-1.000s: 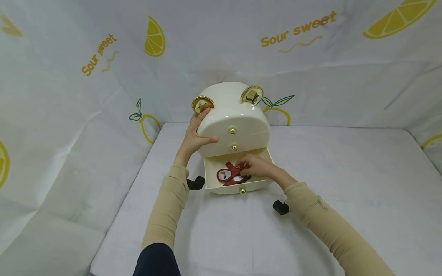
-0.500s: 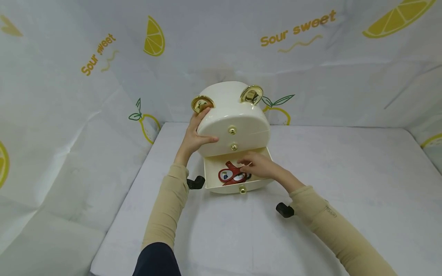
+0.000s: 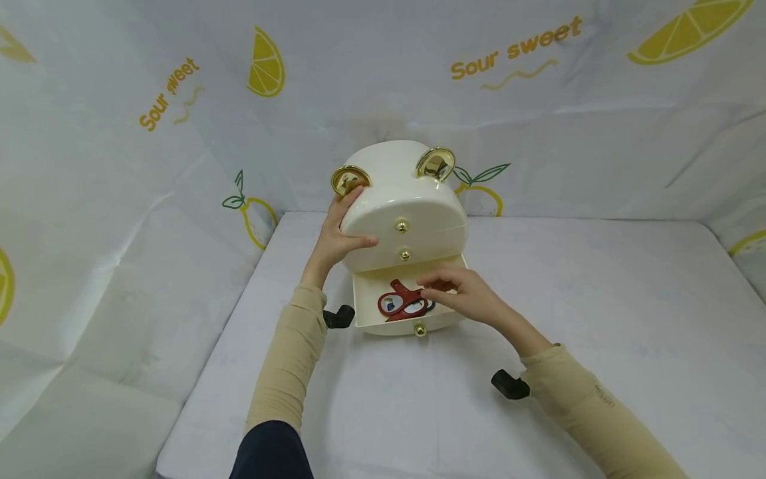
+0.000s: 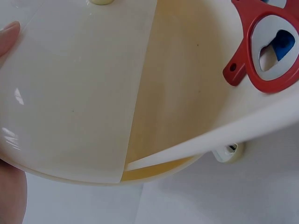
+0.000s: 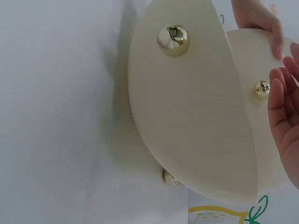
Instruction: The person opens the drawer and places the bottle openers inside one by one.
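Note:
A cream storage box [image 3: 389, 163] with two gold ears and gold knobs has its bottom drawer [image 3: 374, 279] pulled out. My left hand [image 3: 335, 239] grips the box's left side, thumb across the front and fingers up by the left ear. Inside the drawer lies a red-framed piece [image 3: 391, 314] with loops and metal plates, like a bottle opener; a blue patch [image 4: 283, 44] shows through its cut-out in the left wrist view. Just above the drawer's right side is my right hand [image 3: 469, 293], fingers loosely bent and holding nothing, overlapping the drawer's rim in the head view.
The box stands on a white-covered table [image 3: 598, 319], close to the back cloth [image 3: 371, 60] printed with lemons. A black mount [image 3: 339, 317] at the left wrist sits next to the drawer's left wall; another black mount [image 3: 510, 384] is at the right wrist.
My right hand has drawn away from the red-framed piece, rising and moving right, toward me. The red piece shifted slightly right early on. My left hand keeps its grip on the box.

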The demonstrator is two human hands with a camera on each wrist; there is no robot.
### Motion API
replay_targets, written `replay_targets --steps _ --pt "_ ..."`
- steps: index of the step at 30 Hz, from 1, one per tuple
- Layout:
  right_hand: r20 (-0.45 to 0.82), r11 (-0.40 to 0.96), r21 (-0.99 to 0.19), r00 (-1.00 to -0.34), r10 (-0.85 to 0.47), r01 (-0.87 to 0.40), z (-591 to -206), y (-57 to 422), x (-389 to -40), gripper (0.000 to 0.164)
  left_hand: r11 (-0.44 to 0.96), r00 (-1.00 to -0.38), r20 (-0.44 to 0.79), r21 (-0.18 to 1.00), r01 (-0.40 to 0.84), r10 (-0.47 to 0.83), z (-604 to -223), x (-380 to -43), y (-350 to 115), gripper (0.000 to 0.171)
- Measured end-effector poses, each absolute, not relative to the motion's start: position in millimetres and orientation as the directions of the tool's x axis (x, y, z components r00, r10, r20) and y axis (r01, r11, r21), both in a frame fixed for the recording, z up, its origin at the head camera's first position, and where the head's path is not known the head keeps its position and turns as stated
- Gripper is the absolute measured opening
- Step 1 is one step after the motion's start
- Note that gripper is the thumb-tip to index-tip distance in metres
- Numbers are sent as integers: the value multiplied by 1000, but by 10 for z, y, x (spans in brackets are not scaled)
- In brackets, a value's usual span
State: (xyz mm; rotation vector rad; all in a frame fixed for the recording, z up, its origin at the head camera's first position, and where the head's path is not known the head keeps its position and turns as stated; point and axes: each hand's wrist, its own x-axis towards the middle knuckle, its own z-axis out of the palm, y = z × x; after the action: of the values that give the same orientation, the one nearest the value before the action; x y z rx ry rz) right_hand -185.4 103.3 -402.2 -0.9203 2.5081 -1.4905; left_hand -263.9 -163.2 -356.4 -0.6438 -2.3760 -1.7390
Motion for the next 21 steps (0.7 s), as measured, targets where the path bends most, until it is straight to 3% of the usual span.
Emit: replay_targets --steps 7,15,21 --pt "136 187 -935 -792 -595 -301 -4067 1072 -1653 23 247 -897 354 875 417 264 -3570 -2635 -1639 92" --pt "60 157 -960 -717 -694 -232 -4302 1154 -1567 29 247 -902 341 881 405 264 -3571 -2637 -1642 92" --pt "-13 196 -964 -702 -712 -181 -4479 1177 -1553 34 244 -898 348 878 413 269 -3575 -2638 -1635 92"
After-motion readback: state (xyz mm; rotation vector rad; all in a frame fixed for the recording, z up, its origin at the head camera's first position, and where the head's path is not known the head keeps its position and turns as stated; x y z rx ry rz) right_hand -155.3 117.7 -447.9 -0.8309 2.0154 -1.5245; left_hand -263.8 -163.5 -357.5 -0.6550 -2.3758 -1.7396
